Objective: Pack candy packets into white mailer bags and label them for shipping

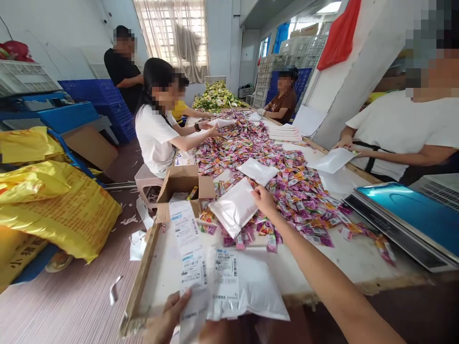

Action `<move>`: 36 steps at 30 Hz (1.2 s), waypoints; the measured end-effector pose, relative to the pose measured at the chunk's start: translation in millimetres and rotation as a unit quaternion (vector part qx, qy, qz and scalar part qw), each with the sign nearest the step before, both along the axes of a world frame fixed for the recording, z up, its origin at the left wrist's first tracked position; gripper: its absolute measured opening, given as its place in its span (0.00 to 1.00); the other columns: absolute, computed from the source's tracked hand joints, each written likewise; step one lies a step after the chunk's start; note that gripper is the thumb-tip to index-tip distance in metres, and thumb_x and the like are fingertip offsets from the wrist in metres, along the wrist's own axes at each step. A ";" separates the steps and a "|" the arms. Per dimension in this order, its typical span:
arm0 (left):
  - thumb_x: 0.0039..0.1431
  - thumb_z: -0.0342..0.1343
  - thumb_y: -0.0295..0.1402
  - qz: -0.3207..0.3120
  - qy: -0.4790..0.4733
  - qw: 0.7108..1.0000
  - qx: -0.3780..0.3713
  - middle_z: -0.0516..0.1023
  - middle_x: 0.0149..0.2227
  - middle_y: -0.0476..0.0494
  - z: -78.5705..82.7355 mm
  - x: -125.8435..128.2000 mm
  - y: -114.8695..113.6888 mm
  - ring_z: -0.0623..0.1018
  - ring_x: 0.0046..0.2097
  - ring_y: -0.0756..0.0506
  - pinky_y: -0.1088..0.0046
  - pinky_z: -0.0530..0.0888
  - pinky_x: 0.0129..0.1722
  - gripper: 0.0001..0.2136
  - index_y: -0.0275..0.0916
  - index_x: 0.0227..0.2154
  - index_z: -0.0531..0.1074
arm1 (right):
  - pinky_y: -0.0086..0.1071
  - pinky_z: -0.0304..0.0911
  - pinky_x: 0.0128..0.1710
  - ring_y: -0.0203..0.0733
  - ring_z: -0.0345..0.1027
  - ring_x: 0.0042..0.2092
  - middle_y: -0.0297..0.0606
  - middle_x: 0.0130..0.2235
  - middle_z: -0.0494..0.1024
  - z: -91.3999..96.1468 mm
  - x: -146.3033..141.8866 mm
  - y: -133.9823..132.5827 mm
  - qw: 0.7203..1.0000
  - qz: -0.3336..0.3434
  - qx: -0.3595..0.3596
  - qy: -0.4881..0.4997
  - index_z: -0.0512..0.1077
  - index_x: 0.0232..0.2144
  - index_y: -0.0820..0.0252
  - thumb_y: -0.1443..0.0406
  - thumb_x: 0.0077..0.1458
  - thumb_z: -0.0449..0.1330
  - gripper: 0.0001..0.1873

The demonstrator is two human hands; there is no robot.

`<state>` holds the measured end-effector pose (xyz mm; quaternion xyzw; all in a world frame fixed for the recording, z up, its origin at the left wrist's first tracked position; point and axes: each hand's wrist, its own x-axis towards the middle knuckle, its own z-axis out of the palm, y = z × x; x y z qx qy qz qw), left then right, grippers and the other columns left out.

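My left hand point(168, 317) is at the bottom edge, thumb pressed on a white mailer bag point(247, 286) that carries a printed label, with a strip of shipping labels point(188, 243) running up from it. My right hand point(263, 198) reaches forward over the table, fingers closed on the edge of a filled white mailer bag point(233, 208). That bag lies on a pile of small colourful snack sachets point(287, 177) spread across the white table point(358, 258).
An open cardboard box point(184, 184) sits at the table's left edge. A blue-topped scale point(409, 220) is on the right. Several other people sit around the table handling white bags. Yellow sacks point(53, 205) and blue crates point(96, 93) stand on the left.
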<state>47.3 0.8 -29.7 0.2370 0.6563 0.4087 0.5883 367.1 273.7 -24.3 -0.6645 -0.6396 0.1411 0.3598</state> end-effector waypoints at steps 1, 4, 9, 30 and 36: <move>0.44 0.62 0.48 -0.055 -0.007 0.998 -0.006 0.78 0.22 0.45 3.5 5.7 1.1 0.77 0.28 0.41 0.67 0.73 0.29 0.15 0.40 0.20 0.76 | 0.32 0.55 0.34 0.42 0.64 0.32 0.38 0.30 0.72 4.5 8.1 -13.7 1.000 -0.017 0.015 0.011 0.67 0.32 0.59 0.56 0.55 0.49 0.13; 0.45 0.61 0.49 -0.152 -0.032 0.988 -0.009 0.73 0.17 0.49 7.0 19.1 6.3 0.70 0.21 0.48 0.74 0.65 0.22 0.17 0.38 0.19 0.73 | 0.32 0.56 0.31 0.41 0.63 0.31 0.37 0.30 0.71 12.2 42.5 -63.4 0.997 -0.062 0.030 0.036 0.64 0.33 0.58 0.52 0.56 0.44 0.18; 0.43 0.60 0.53 -0.171 -0.041 0.984 -0.017 0.69 0.15 0.51 -5.8 30.6 13.7 0.65 0.18 0.53 0.78 0.57 0.19 0.22 0.34 0.21 0.71 | 0.32 0.56 0.30 0.43 0.62 0.29 0.36 0.25 0.69 -10.9 100.6 -166.4 0.990 -0.139 -0.026 0.023 0.61 0.25 0.56 0.54 0.50 0.49 0.13; 0.52 0.59 0.39 -0.096 0.013 0.995 0.033 0.82 0.26 0.42 7.4 17.8 14.7 0.80 0.31 0.42 0.70 0.74 0.34 0.12 0.33 0.27 0.77 | 0.47 0.54 0.56 0.52 0.56 0.59 0.49 0.57 0.65 -8.4 21.6 -223.9 0.977 -0.061 0.151 -0.136 0.59 0.56 0.61 0.60 0.61 0.48 0.23; 0.53 0.59 0.39 -0.073 0.026 0.997 0.028 0.82 0.26 0.41 5.1 15.9 14.9 0.80 0.30 0.42 0.71 0.74 0.32 0.12 0.33 0.28 0.76 | 0.51 0.42 0.62 0.51 0.48 0.64 0.37 0.62 0.60 -31.1 -35.9 -216.6 0.956 0.161 0.049 -0.241 0.57 0.61 0.51 0.55 0.61 0.49 0.27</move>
